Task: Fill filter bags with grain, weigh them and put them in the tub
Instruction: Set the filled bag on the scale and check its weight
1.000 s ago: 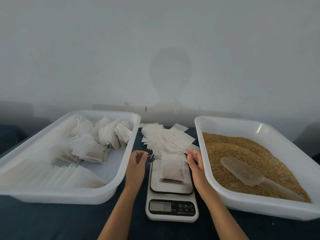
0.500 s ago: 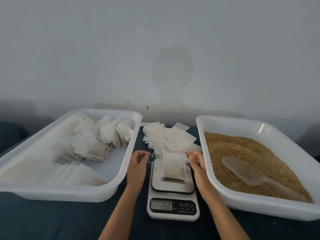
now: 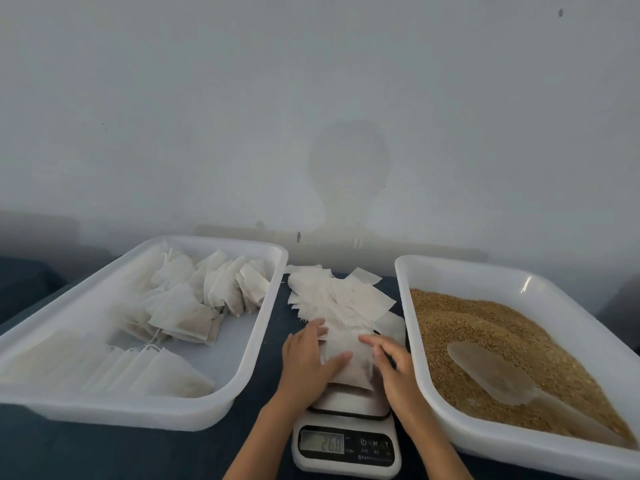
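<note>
Filled filter bag (image 3: 349, 362) sits on the scale (image 3: 347, 441) platform in front of me. White, thin paper, the lower end darker and bulging where grain shows through; upper end flat and pale.

My left hand (image 3: 306, 358) lies on the bag's left side, fingers straight, thumb across its face. My right hand (image 3: 393, 363) is at its right edge, fingers loosely spread and touching the paper. Neither one closes round it.

Left tub (image 3: 256, 355), white plastic: a loose heap of filled bags (image 3: 204, 299) toward the back, a neater overlapping row along the near wall. Right tub (image 3: 433, 379), same make: golden-brown grain (image 3: 485, 327) spread across the floor, a translucent scoop (image 3: 495, 372) lying on it, handle toward the near right corner.

Empty bags (image 3: 341, 299) piled flat on the dark table (image 3: 69, 452), between the tubs, just behind the scale.

Scale display reads roughly 26.8, digits blurred. Button marks M and T beside a power symbol; small print below unreadable.
</note>
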A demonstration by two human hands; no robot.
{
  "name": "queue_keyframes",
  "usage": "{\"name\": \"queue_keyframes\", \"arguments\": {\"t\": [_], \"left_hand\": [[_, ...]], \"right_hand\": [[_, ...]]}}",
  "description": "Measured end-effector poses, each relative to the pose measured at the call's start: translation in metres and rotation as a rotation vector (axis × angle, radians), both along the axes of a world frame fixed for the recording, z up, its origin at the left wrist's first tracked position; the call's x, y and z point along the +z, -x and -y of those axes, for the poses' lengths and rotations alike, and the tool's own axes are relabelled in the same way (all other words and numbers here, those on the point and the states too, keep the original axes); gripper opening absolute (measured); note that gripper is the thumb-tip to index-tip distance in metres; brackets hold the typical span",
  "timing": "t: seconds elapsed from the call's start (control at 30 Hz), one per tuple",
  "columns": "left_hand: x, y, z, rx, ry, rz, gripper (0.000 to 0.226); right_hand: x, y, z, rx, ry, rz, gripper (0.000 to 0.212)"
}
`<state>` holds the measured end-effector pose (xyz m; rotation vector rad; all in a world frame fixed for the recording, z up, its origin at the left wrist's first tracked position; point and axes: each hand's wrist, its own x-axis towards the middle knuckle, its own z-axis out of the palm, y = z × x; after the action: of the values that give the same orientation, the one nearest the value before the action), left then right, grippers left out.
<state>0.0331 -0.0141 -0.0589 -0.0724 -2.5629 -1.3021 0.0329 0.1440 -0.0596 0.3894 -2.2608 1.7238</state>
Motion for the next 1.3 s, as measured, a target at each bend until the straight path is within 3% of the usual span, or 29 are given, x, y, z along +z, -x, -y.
{"name": "queue_keyframes", "arguments": {"t": [0.2,0.4,0.6,0.73,0.9,1.03,1.1,1.3], "left_hand": [[0.025,-0.014,0.001,0.017,-0.082,-0.081,0.086],[0.062,-0.034,0.014,0.154,-0.114,-0.202,0.065],[0.104,-0.045,0.08,0.302,0.061,-0.092,0.017],[0.108,-0.052,0.131,0.304,0.154,0.026,0.022],[0.096,-0.063,0.159,0.119,-0.223,0.327,0.01],[0.08,-0.062,0.179,0.207,0.084,0.425,0.032],[0.076,-0.062,0.185,0.185,0.115,0.509,0.044],[0.073,-0.054,0.183,0.062,0.349,0.65,0.042]], "right_hand": [[0.019,-0.009,0.019,0.159,0.028,-0.043,0.039],[0.052,-0.014,0.054,0.277,0.067,-0.112,0.052],[0.087,-0.012,0.11,0.41,0.13,-0.122,0.048],[0.093,-0.012,0.151,0.465,0.026,-0.063,0.045],[0.086,-0.013,0.182,0.495,-0.312,-0.02,0.036],[0.079,-0.018,0.186,0.417,-0.533,-0.061,0.034],[0.081,-0.02,0.186,0.391,-0.699,-0.071,0.028],[0.083,-0.019,0.204,0.614,-1.441,-0.005,0.027]]}}
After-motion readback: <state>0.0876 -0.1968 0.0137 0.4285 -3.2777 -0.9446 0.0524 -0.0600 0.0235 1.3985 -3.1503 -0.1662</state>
